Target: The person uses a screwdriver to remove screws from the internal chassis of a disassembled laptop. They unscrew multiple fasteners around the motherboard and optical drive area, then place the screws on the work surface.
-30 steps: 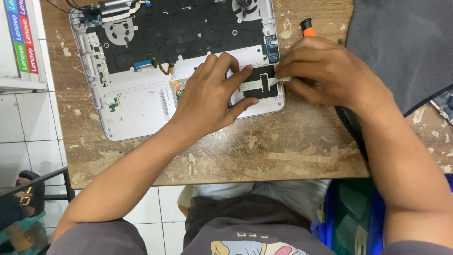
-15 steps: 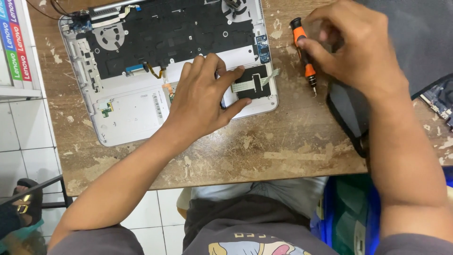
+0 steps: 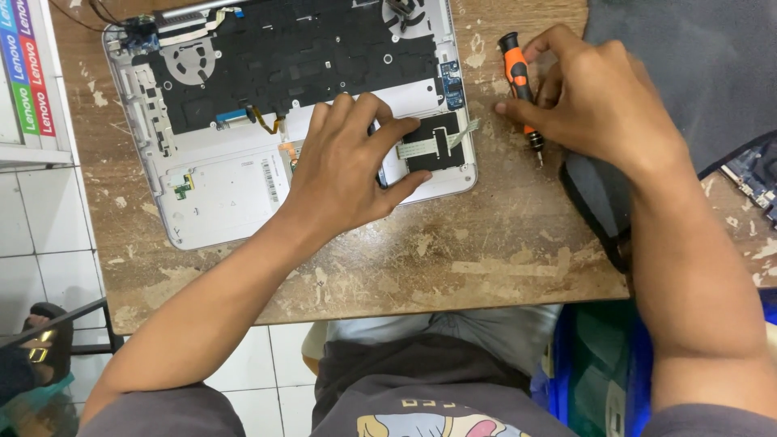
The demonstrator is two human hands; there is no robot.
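An opened white laptop shell [image 3: 218, 202] lies upside down on the worn wooden table [image 3: 453, 267], its black keyboard backing and small boards exposed. My left hand [image 3: 348, 162] rests flat on the shell's near right part, fingers spread, thumb beside a black pad with a flat ribbon cable [image 3: 433, 144]. My right hand [image 3: 599, 97] is just right of the shell, over the table, gripping a small orange-and-black screwdriver [image 3: 518, 77] that points its tip downward toward me.
A dark grey cloth or bag [image 3: 688, 57] covers the table's far right. A blue circuit board corner [image 3: 757, 174] shows at the right edge. Coloured boxes [image 3: 24, 73] stand on a white shelf at the left. White floor tiles lie below the table edge.
My right hand left the ribbon cable area on the shell, moved right and took up the screwdriver, now holding it beside the shell. My left hand stayed on the shell.
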